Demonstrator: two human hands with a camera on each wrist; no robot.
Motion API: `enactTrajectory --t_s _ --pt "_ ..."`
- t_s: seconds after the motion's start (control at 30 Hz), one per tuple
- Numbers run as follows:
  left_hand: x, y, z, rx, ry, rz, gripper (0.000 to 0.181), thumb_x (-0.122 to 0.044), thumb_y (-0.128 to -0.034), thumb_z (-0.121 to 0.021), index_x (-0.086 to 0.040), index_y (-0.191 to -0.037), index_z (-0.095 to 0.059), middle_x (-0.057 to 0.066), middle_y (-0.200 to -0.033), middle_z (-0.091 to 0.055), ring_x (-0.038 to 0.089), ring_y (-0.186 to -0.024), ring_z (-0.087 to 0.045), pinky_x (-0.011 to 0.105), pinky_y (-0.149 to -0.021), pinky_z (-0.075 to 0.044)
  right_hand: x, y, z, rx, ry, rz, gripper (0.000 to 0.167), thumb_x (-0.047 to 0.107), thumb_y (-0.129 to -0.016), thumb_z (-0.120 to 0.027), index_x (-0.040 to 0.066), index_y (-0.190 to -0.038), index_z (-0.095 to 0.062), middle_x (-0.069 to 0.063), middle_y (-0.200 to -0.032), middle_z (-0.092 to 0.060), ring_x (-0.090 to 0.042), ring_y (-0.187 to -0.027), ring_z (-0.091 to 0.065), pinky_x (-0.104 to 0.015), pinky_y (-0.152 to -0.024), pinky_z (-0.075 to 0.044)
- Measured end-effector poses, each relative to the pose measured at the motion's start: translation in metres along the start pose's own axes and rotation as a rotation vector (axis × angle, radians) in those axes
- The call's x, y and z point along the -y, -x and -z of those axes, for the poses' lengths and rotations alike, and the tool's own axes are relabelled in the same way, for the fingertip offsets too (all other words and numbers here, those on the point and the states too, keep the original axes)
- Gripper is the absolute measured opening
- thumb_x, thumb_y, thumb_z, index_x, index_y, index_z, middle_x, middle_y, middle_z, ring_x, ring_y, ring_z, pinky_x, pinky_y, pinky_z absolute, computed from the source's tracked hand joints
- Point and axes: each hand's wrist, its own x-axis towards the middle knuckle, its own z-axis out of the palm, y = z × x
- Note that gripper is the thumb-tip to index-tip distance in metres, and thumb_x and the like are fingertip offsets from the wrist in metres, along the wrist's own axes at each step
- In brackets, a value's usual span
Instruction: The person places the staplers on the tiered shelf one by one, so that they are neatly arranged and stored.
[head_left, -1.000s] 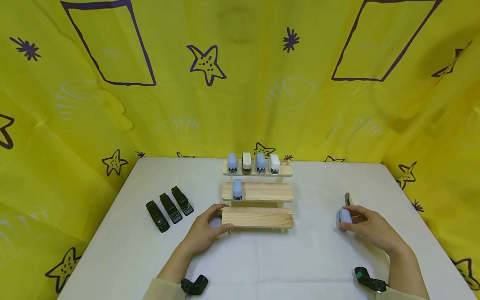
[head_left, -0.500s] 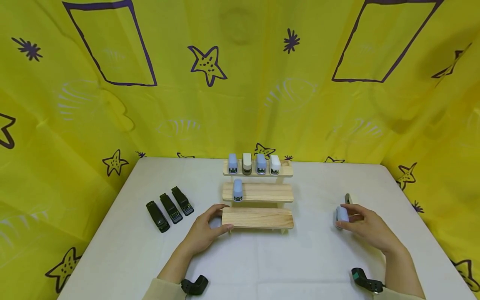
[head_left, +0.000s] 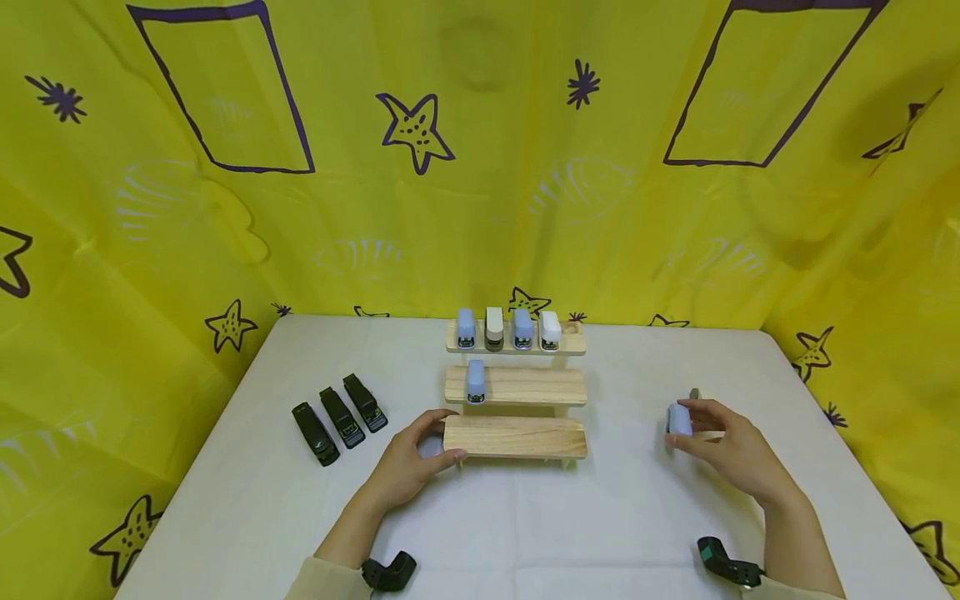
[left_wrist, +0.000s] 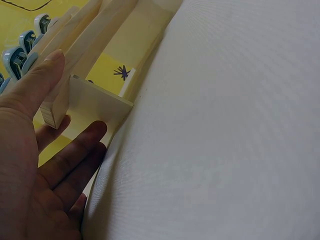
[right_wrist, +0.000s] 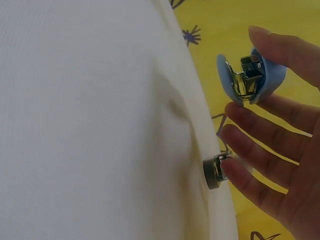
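My right hand (head_left: 731,450) pinches a light blue stapler (head_left: 679,419) between thumb and fingers, at the right of the table. In the right wrist view, this stapler (right_wrist: 273,77) is held just off the white cloth, its metal inside showing. Behind that hand stands another stapler (head_left: 694,393), greyish and mostly hidden. My left hand (head_left: 405,462) grips the left end of the lowest step of a three-step wooden stand (head_left: 517,437), thumb in front. One light blue stapler (head_left: 476,381) stands at the left of the middle step. Light blue and whitish staplers (head_left: 522,329) line the top step.
Three black staplers (head_left: 341,417) lie in a slanted row on the table (head_left: 600,517), left of the stand. A yellow patterned curtain (head_left: 480,208) hangs behind and along both sides of the table.
My right hand has lifted the light blue stapler from the table and moved slightly left and away from me. The left hand has stayed at the stand.
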Motion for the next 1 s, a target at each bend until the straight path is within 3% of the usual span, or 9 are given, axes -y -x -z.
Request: enactTrajectory --t_s 0.2,0.63,0.97,1.0 --pt "0.001 0.0 0.0 -0.001 -0.002 0.0 0.054 -0.04 -0.0847 -0.086 -0.037 -0.133 -0.062 -0.011 -0.117 -0.074 0.018 -0.124 -0.061 0.054 -0.111 -0.038 0.008 0.0 0.0 -0.068 0.004 0.048 0.063 0.037 -0.093 -0.079 0.008 -0.143 -0.056 -0.019 -0.128 -0.067 -0.005 -0.099 -0.057 -0.023 -0.074 -0.052" --pt "0.001 0.0 0.0 0.002 0.005 -0.011 0.053 -0.038 -0.0852 -0.086 -0.036 -0.133 -0.062 -0.01 -0.116 -0.074 0.016 -0.122 -0.062 0.053 -0.11 -0.039 0.03 -0.002 -0.01 -0.073 -0.02 0.026 0.066 0.041 -0.09 -0.081 0.011 -0.144 -0.055 -0.022 -0.131 -0.063 -0.03 -0.102 -0.064 -0.026 -0.074 -0.053" --pt "0.001 0.0 0.0 0.004 0.009 -0.017 0.054 -0.037 -0.0851 -0.086 -0.036 -0.133 -0.062 -0.01 -0.116 -0.074 0.016 -0.121 -0.062 0.052 -0.111 -0.039 0.048 0.001 -0.018 -0.122 -0.001 0.093 0.067 0.038 -0.091 -0.081 0.012 -0.146 -0.054 -0.02 -0.13 -0.065 -0.035 -0.107 -0.064 -0.026 -0.078 -0.052" --pt "0.001 0.0 0.0 0.004 0.009 -0.017 0.054 -0.037 -0.0851 -0.086 -0.036 -0.133 -0.062 -0.01 -0.116 -0.074 0.016 -0.121 -0.062 0.052 -0.111 -0.039 0.049 0.001 -0.02 -0.132 0.004 0.11 0.066 0.038 -0.091 -0.081 0.012 -0.146 -0.055 -0.018 -0.13 -0.065 -0.028 -0.108 -0.064 -0.024 -0.079 -0.051"
